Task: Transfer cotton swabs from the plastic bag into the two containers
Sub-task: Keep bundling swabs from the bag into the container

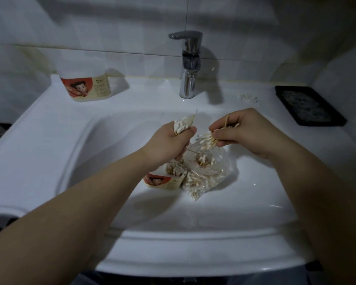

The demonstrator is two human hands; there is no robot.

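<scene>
Below and between my hands I saw the plastic bag point(206, 177) touching one container point(164, 181) in the sink point(80, 140), bare basin either side, the second container point(86, 87) well beyond my left hand point(169, 141), which fisted an upright swab bundle point(181, 125), my right hand point(245, 133) pinching a fanned swab bunch point(207, 140).

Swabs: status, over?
Left hand grips swab bundle; right hand pinches loose swabs over the bag. Near container part-filled, far container on the ledge. Nothing blocking.
</scene>
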